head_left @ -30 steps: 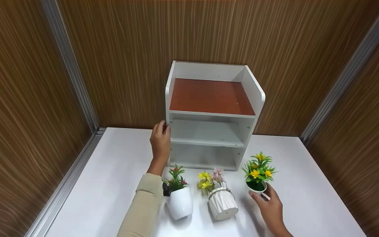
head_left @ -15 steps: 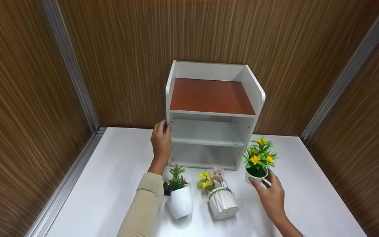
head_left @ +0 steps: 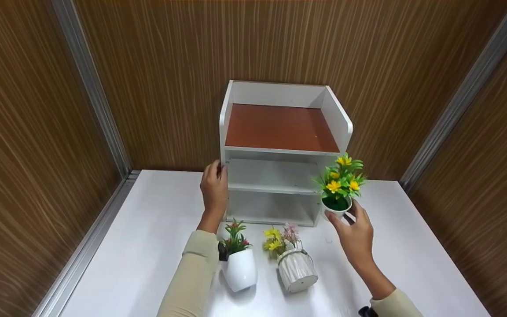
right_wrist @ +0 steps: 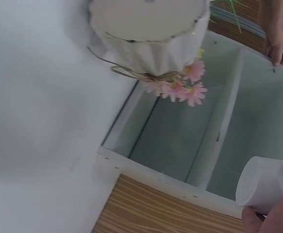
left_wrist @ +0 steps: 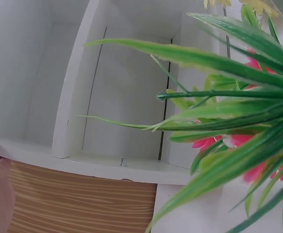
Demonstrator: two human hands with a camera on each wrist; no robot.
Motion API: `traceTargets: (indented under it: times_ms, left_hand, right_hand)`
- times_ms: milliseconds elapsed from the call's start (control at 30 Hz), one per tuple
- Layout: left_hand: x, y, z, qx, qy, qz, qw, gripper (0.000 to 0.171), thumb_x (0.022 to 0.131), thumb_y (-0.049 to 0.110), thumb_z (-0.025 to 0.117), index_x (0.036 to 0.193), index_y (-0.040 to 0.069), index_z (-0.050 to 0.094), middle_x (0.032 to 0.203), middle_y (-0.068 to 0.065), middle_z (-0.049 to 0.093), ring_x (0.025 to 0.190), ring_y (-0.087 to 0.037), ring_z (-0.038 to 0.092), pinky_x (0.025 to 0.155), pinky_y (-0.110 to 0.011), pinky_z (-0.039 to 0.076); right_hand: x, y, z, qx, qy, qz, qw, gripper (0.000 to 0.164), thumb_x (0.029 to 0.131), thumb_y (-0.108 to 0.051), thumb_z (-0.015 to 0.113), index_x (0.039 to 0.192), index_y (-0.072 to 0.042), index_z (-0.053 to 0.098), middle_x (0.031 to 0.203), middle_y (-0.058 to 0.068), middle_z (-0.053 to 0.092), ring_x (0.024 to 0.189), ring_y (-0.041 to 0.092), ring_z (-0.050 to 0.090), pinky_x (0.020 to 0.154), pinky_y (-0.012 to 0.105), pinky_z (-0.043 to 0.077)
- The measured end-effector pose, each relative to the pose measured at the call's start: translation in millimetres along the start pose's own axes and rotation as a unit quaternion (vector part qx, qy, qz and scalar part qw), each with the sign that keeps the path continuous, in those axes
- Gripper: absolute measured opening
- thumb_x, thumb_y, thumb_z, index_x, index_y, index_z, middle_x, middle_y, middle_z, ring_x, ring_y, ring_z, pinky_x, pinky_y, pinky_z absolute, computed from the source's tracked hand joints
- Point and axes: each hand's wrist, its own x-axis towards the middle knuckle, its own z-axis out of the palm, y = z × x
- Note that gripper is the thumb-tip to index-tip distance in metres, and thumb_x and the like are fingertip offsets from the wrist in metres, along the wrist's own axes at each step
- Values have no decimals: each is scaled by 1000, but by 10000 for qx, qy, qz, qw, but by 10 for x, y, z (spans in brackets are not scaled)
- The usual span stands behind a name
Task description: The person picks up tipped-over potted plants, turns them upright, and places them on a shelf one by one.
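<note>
My right hand (head_left: pixel 357 233) holds a small artificial potted plant (head_left: pixel 340 185) with yellow flowers by its white pot, thumb and fingers on opposite sides. It is raised in front of the right side of a white shelf unit (head_left: pixel 275 191). In the right wrist view the white pot (right_wrist: pixel 263 182) overlaps the upper compartment. My left hand (head_left: pixel 214 187) grips the unit's left side panel at middle-shelf height. Near my left forearm, a white pot with red flowers (head_left: pixel 241 268) leans on the table. Beside it lies a tilted whitish ribbed pot (head_left: pixel 298 270) with yellow and pink flowers.
The unit has a brown top board (head_left: pixel 282 127) with raised sides and back, above two open compartments. It stands on a white table (head_left: pixel 161 211) against a wood-grain wall (head_left: pixel 170 88). Wood-grain side walls with metal strips (head_left: pixel 90 83) flank the table.
My right hand has lifted the yellow-flowered plant up and away from me, from beside the ribbed pot to in front of the unit's right side. My left hand keeps its place.
</note>
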Motion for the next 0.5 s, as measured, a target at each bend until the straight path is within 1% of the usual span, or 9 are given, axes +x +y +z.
traceTargets:
  times_ms: [167,333,500]
  left_hand:
    - [1,5,-6,19,-137,-42,9999,28,102,14,60,126,-1,64,117,-16,67,111,-26,66,93,-33,57]
    - [1,-25,-71,76,32,-35,10000,28,101,12,62,125,-2,64,115,-16,67,109,-27,67,92,-34,58]
    - [-3,-26,-84,95,1,-28,10000,28,102,12,61,126,-2,64,115,-16,67,110,-27,66,93,-34,57]
  right_hand:
    - [100,-134,22,79,68,-112,9999,72,87,-20,81,147,-1,46,133,17,55,126,30,57,103,41,50]
    - [216,-280,100,217,30,-221,9995,72,88,-24,80,148,-3,46,134,16,55,127,30,56,104,43,50]
    - [381,-398,129,302,117,-349,9989,74,88,-26,81,148,-4,45,136,15,55,128,29,56,105,45,50]
